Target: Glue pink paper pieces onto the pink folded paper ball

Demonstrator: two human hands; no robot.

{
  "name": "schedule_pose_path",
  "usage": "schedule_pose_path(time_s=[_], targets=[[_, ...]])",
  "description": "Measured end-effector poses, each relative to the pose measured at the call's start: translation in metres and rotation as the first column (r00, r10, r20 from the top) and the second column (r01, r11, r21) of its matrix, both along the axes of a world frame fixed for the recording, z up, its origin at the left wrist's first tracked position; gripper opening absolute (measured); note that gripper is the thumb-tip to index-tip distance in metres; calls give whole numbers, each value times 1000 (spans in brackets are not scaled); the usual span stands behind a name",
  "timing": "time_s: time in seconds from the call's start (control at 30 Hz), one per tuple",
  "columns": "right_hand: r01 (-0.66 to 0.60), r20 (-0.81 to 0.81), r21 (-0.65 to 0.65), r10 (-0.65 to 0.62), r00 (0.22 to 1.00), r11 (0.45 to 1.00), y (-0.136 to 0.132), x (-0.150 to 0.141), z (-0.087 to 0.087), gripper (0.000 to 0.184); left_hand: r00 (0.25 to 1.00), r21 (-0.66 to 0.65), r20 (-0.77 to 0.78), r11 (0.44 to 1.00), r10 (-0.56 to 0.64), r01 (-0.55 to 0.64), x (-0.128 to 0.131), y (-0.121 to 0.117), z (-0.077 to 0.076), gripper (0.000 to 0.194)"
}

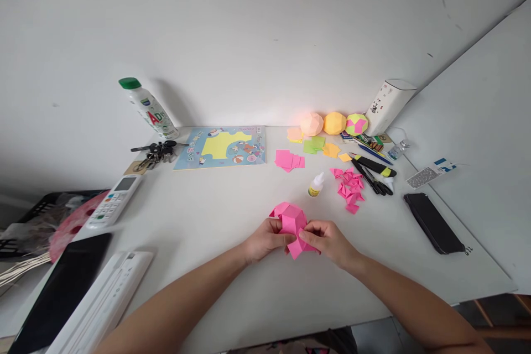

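A partly built pink paper polyhedron [291,220] sits just above the white table [207,215], held between both hands. My left hand [265,239] grips its left side with curled fingers. My right hand [328,240] pinches its lower right flap. A pile of folded pink paper units [349,188] lies behind my right hand, and a small glue bottle [316,184] stands beyond the model. Flat pink paper squares [288,160] lie further back.
Three finished paper balls [334,123] line the wall beside a white box [388,105]. Scissors and pens [373,172], a black phone [433,223], keys [155,153], a bottle [148,109], a remote [114,201], a tablet [62,287] and a colourful sheet [222,146] surround the work area.
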State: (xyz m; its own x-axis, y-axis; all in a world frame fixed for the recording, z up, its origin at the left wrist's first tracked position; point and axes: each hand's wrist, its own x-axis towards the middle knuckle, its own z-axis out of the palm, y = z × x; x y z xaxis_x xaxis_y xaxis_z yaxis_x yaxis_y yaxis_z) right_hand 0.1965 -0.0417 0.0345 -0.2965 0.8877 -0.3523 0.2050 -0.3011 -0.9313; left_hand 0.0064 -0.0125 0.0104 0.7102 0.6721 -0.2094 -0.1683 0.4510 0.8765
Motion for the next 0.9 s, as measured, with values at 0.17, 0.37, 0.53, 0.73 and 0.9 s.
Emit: schedule_pose_path(time_s=[0.17, 0.37, 0.53, 0.73, 0.9], targets=[[-3, 11, 3, 3, 1000, 1000, -1, -2, 1, 32, 1000, 6, 3, 1000, -9, 9, 0, 1, 0, 13], [10, -22, 44, -9, 1000, 999, -2, -3, -1, 29, 1000, 29, -2, 1000, -9, 10, -1, 0, -1, 15], [16, -33, 48, -15, 999, 999, -2, -3, -2, 27, 999, 35, 20, 999, -30, 30, -1, 2, -2, 17], [16, -54, 64, -12, 998, 998, -3, -3, -5, 25, 1000, 52, 3, 998, -28, 28, 0, -2, 4, 21], [3, -20, 87, -2, 1000, 996, -4, -4, -7, 28, 997, 59, -72, 998, 5, -1, 3, -6, 10, 22]])
